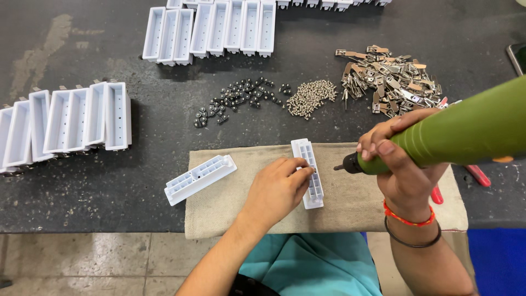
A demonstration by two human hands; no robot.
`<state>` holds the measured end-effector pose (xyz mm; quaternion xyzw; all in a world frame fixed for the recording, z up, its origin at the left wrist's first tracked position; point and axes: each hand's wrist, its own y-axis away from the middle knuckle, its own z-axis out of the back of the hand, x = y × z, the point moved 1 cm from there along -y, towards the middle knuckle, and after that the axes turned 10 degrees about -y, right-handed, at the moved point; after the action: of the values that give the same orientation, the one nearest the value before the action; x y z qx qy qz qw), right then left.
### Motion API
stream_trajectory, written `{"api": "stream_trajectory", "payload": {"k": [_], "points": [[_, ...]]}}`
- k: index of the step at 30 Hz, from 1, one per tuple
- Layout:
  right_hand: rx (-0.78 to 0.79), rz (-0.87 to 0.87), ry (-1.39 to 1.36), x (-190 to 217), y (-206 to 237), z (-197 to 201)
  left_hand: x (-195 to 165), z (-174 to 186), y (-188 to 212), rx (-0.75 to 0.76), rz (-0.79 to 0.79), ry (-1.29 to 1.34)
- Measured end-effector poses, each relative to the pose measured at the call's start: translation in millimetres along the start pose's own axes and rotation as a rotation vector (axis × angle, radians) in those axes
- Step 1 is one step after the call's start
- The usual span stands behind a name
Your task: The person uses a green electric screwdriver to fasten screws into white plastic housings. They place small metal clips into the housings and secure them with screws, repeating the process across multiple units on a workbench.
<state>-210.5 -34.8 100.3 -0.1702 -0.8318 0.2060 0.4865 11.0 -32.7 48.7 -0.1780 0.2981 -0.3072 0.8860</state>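
- Dark and stained, the worktable (82, 181) is carrying a beige cloth pad (356, 208) at its near edge, and the work is lying on this pad.
- On the pad, a white ribbed plastic housing (309, 172) is lying with its long axis going away from the person, a little tilted.
- The left hand (276, 189) is resting on the housing from the left side, its fingers curled over the middle part and pressing it down.
- The right hand (402, 159) is closing fully around a green electric screwdriver (466, 134); the bit is pointing left and is staying just beside the right edge of the housing, apart from it.
- So the housing is lying between both hands, the left one touching it and therefore nearer.
- A second white housing (200, 178) is lying across the left corner of the pad, well apart from both hands.
- Further back, small piles of black parts (235, 98), screws (312, 97) and metal clips (392, 79) are waiting near rows of white housings (211, 30).
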Motion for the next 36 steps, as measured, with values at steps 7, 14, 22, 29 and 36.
{"api": "stream_trajectory", "payload": {"k": [7,14,22,29,36], "points": [[0.004,0.010,0.007,0.2,1.0,-5.2,-3.6,-8.5,-1.6,-0.045,0.103,0.096],[0.010,0.016,0.007,-2.3,1.1,-5.2,-3.7,-17.0,5.0,-0.148,0.150,0.223],[-0.007,0.003,-0.016,-4.6,2.4,-2.0,-5.0,-20.1,8.2,-0.207,0.219,0.218],[0.014,0.021,-0.010,-4.6,1.5,-2.5,-4.3,-19.7,7.1,-0.268,0.158,0.124],[0.014,0.016,-0.019,-3.2,5.0,-7.2,-5.6,-20.2,9.0,-0.257,0.172,0.121]]}}
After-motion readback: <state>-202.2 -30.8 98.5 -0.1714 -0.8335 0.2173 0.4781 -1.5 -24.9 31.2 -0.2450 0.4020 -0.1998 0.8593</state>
